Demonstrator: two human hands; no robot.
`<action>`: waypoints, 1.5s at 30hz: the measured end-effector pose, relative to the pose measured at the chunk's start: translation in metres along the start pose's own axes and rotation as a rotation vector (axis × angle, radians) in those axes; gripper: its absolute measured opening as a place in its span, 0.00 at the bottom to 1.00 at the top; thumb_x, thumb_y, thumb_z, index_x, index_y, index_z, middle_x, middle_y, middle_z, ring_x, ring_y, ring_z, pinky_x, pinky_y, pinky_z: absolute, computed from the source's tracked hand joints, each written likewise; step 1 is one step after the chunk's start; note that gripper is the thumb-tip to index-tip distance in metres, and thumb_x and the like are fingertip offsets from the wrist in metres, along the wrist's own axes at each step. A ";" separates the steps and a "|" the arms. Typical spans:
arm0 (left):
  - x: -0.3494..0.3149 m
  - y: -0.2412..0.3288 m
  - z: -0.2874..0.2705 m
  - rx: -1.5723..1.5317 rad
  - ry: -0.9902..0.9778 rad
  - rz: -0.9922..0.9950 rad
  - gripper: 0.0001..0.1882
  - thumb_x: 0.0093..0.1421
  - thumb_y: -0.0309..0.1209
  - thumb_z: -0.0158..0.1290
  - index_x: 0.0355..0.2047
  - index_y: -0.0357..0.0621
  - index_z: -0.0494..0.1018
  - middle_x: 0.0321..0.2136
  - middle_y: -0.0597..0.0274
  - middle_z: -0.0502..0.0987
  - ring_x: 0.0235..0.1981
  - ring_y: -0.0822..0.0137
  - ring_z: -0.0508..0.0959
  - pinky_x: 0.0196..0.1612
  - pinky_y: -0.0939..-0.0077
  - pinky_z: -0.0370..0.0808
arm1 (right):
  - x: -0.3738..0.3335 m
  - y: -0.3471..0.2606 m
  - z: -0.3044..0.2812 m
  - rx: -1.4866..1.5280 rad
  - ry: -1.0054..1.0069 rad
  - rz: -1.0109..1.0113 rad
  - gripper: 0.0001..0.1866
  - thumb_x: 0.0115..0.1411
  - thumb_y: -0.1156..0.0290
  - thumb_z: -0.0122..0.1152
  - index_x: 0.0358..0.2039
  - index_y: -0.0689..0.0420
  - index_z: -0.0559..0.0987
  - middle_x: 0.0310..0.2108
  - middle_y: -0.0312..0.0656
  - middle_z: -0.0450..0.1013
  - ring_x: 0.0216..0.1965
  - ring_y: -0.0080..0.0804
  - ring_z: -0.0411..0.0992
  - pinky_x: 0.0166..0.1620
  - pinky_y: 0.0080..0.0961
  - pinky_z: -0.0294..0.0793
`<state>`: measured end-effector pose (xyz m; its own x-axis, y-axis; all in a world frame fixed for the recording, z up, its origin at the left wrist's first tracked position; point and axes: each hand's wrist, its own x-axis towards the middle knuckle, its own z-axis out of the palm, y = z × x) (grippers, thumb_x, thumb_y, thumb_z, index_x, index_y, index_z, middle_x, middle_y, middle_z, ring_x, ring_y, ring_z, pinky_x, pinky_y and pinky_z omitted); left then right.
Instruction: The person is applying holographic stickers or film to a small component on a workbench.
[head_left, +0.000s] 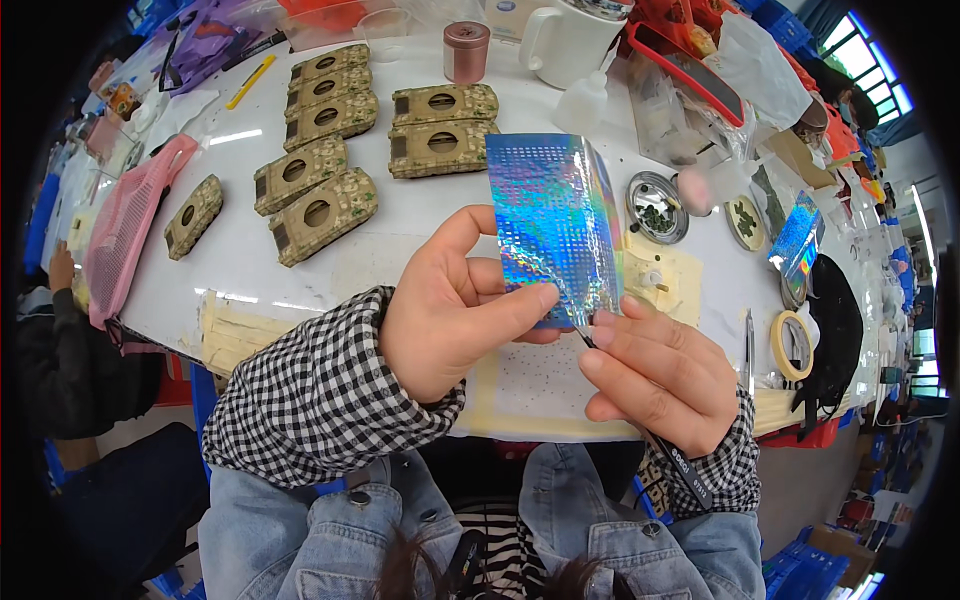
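Our left hand [430, 325] pinches a blue holographic sticker sheet [548, 220] above the white table [405, 218]; our right hand [665, 380] grips a slim black tool [683, 474], tip near the sheet's lower right corner. Camouflage-patterned model tank hulls [345, 215] sit beyond, leftward.

My left fingers [525, 308] pinch a shiny blue sheet [545, 220]; my right fingers [650, 345] hold a black tool [682, 472] at its lower edge, camouflage-patterned pieces [343, 203] left of it.
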<state>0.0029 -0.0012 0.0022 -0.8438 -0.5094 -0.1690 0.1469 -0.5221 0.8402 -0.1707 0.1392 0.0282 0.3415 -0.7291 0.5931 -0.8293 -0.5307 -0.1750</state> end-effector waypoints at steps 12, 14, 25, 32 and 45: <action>0.002 -0.001 0.002 0.117 0.095 0.042 0.30 0.62 0.23 0.53 0.62 0.38 0.55 0.42 0.52 0.81 0.38 0.65 0.84 0.39 0.77 0.82 | -0.084 -0.001 -0.018 -0.192 -0.158 0.319 0.16 0.52 0.65 0.70 0.40 0.58 0.81 0.35 0.42 0.79 0.39 0.37 0.80 0.45 0.38 0.82; 0.002 -0.002 0.002 0.106 0.103 0.046 0.30 0.61 0.23 0.53 0.62 0.37 0.55 0.42 0.52 0.81 0.38 0.64 0.84 0.39 0.78 0.83 | -0.087 0.002 -0.013 -0.194 -0.157 0.324 0.16 0.52 0.67 0.71 0.40 0.58 0.81 0.35 0.42 0.79 0.39 0.38 0.80 0.45 0.38 0.82; 0.003 -0.002 0.000 0.093 0.096 0.058 0.31 0.61 0.23 0.54 0.62 0.36 0.54 0.42 0.51 0.80 0.38 0.64 0.84 0.39 0.80 0.83 | -0.079 0.007 -0.011 -0.170 -0.259 0.381 0.17 0.50 0.69 0.70 0.40 0.58 0.79 0.40 0.41 0.79 0.42 0.39 0.77 0.51 0.39 0.78; 0.002 0.001 -0.003 0.060 0.035 0.050 0.24 0.63 0.22 0.53 0.56 0.37 0.57 0.44 0.50 0.80 0.43 0.64 0.82 0.44 0.73 0.81 | -0.078 0.008 -0.017 -0.136 -0.296 0.373 0.17 0.49 0.71 0.71 0.40 0.58 0.77 0.40 0.41 0.79 0.41 0.40 0.76 0.51 0.40 0.78; 0.001 0.003 0.005 0.102 0.071 -0.013 0.29 0.65 0.25 0.53 0.63 0.43 0.54 0.41 0.56 0.81 0.40 0.67 0.83 0.42 0.77 0.81 | -0.034 -0.006 -0.024 -0.028 -0.001 0.220 0.21 0.52 0.63 0.71 0.44 0.61 0.80 0.40 0.44 0.80 0.41 0.40 0.78 0.49 0.39 0.80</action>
<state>-0.0001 -0.0002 0.0066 -0.8062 -0.5520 -0.2130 0.0802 -0.4586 0.8850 -0.1879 0.1777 0.0274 0.1517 -0.8266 0.5419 -0.8957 -0.3468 -0.2783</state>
